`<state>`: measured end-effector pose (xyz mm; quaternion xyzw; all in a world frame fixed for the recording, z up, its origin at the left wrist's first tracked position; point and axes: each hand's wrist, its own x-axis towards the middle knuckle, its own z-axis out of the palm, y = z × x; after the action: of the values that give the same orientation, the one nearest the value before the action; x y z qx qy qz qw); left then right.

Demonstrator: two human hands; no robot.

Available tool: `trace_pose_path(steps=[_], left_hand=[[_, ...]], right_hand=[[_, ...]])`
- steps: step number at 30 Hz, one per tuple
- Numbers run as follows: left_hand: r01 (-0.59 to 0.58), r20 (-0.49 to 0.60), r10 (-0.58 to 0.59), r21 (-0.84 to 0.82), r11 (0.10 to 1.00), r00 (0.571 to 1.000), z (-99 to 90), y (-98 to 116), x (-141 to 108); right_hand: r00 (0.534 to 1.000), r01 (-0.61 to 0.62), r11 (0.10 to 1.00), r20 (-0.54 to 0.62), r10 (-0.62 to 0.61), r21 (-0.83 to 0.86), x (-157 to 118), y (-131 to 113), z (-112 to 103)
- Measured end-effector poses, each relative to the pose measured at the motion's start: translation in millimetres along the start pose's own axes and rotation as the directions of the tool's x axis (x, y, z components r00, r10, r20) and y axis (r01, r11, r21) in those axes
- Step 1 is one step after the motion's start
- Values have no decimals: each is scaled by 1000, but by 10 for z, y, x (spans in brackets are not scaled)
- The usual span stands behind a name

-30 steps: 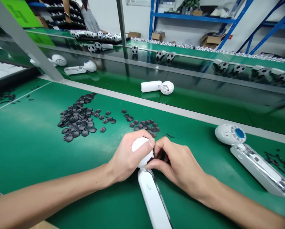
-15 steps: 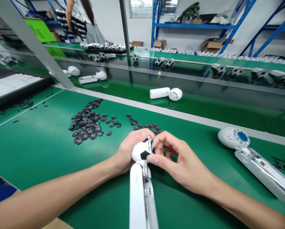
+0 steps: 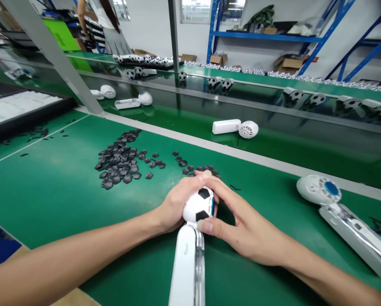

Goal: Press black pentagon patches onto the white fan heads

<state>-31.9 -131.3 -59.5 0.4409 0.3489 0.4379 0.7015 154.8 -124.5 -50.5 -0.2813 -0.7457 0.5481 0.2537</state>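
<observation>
White plastic handheld fan (image 3: pixel 187 272), round white head (image 3: pixel 193 207) with black pentagon patches (image 3: pixel 204 194), held in both hands just over the green bench top (image 3: pixel 46 204). Handle pointing back toward the body and running off the bottom of the view. Contact between handle and bench: can't tell.

Left hand (image 3: pixel 179 206): fingers (image 3: pixel 193 182) narrow, wrapped tight around the head. Right hand (image 3: pixel 244 227): fingers (image 3: pixel 222 189) curved over the far side of the head, thumb (image 3: pixel 207 227) pressed low on the head by the handle joint. Head fully between both palms.

Nearby: loose pile of matte black hexagonal patches (image 3: pixel 117 159) left of the hands, smaller scatter of black patches (image 3: pixel 199 170) just past the fingertips. Second white fan (image 3: pixel 352 233), blue-centred vented head (image 3: pixel 319 190), lying on the bench to the right, well apart. Past the grey bench rail (image 3: pixel 241 156), white fan with lattice head (image 3: pixel 235 129) on a second green belt (image 3: pixel 305 148).
</observation>
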Motion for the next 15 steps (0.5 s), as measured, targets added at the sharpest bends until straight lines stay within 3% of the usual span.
trace_pose_path(steps=[5, 11, 15], left_hand=[[-43, 38, 39, 122, 992, 999, 25, 21, -26], [-49, 31, 46, 137, 989, 998, 33, 21, -22], [-119, 40, 114, 160, 980, 993, 17, -35, -2]], right_hand=[[996, 84, 996, -33, -84, 3, -23, -9, 40], [990, 106, 994, -92, -102, 35, -62, 51, 126], [990, 98, 995, -105, -94, 36, -81, 62, 187]])
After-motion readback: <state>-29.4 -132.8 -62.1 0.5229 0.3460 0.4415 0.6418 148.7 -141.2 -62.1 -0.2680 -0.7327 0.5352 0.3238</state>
